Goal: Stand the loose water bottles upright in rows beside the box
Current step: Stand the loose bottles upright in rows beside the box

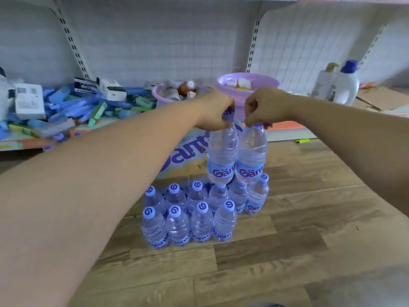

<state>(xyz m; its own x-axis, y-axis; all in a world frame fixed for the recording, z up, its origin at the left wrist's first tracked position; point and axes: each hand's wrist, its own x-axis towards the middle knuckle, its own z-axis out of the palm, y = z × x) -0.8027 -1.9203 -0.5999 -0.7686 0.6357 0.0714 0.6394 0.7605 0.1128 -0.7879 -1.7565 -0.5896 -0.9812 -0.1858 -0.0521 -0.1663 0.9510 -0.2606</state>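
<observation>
Clear bottles point(222, 156) hang above the rows point(188, 220) by the box point(183, 151), left grip point(218, 111) clamped on one cap, right grip point(263, 107) on the other. Best lower both plumb into the near row's open right end.

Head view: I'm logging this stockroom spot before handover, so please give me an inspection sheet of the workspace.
Surface: wood-pattern floor.
Job's things: printed box; standing bottles upright on its near side, front row of four, back row partly hidden.
Clutter: small packets heaped at left; purple basins holding odds; detergent jugs; flat cardboard.
Grips: left hand holds the left bottle at its cap, right hand the right bottle likewise, both held above the back row.
Cables: nothing seen.
Surroundings: slotted uprights; grid back panel.
</observation>
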